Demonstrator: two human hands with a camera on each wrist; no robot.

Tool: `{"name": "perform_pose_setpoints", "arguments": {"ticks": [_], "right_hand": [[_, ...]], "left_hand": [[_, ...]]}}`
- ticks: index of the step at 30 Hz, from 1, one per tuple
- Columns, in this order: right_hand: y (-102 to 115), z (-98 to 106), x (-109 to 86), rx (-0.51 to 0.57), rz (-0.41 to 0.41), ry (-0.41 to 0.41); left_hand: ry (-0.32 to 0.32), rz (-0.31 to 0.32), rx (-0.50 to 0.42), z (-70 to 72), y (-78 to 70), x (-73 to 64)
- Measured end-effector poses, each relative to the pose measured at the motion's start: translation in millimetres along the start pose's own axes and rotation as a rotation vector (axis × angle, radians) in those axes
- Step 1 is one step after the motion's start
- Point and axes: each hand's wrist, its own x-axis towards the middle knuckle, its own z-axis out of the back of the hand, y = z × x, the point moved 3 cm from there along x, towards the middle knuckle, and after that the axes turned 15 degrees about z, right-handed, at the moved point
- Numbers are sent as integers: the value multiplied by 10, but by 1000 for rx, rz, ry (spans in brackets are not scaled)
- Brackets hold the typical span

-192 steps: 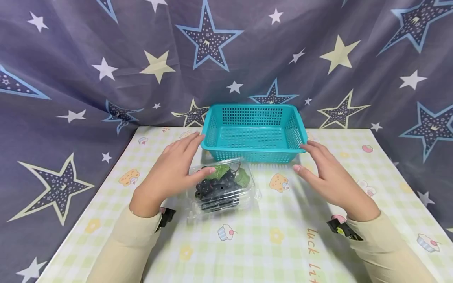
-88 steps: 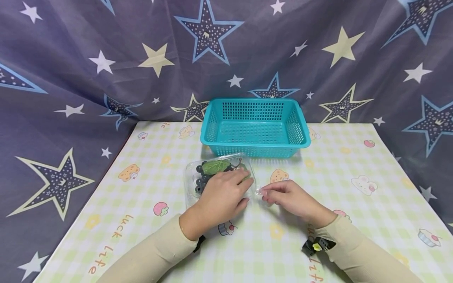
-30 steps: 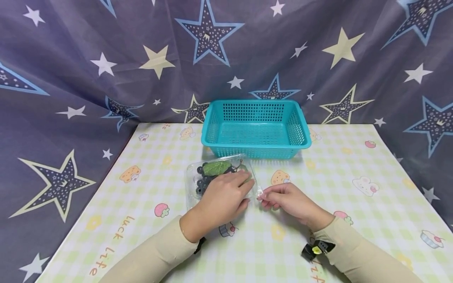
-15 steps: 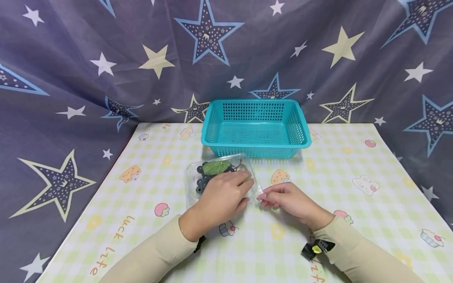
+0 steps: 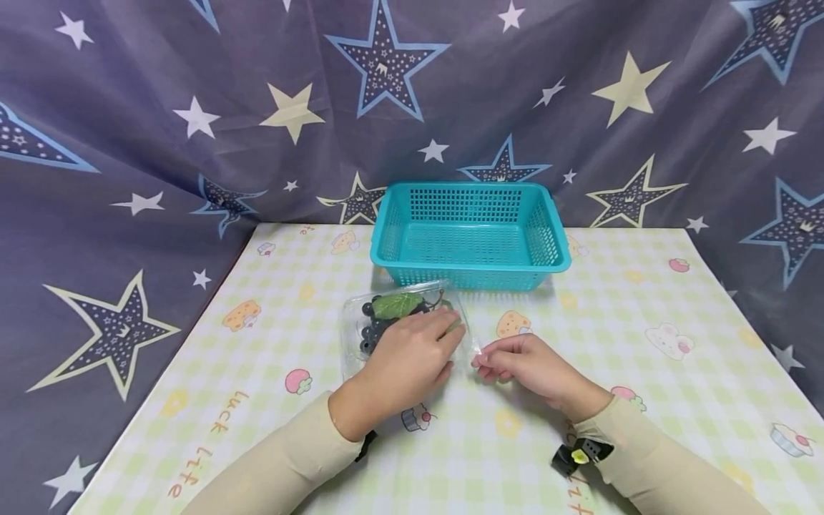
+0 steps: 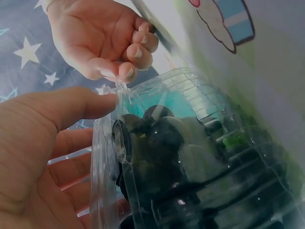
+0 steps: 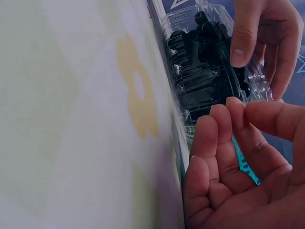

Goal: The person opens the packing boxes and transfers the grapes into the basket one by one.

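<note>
A clear plastic clamshell box [image 5: 350,330] lies on the table, holding dark grapes [image 5: 368,336] and a green leaf [image 5: 397,305]. My left hand [image 5: 408,357] lies across its lid and holds it; in the left wrist view the thumb [image 6: 90,102] sits against the box's rim. At the box's right corner my right hand [image 5: 524,368] pinches the transparent edge between thumb and forefinger. Its other fingers [image 7: 207,138] are loosely curled, in the right wrist view. The left hand covers part of the grapes from the head view.
Behind the box stands a turquoise perforated basket [image 5: 470,270] with nothing in it. A checked cloth [image 5: 309,443] with printed cartoons covers the table. A dark star-patterned curtain [image 5: 244,86] hangs along the back and sides.
Earlier, both hands were apart beside the basket. Since then the left has come onto the lid and the right onto the box's corner. Over the last second the hands have hardly moved.
</note>
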Motion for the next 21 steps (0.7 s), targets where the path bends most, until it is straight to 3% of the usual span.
{"name": "perform_pose_setpoints", "arguments": {"ticks": [21], "right_hand": [[11,6,-19,-11,6,-5]], "left_hand": [[-8,-7,-29,101,96,-123]]}}
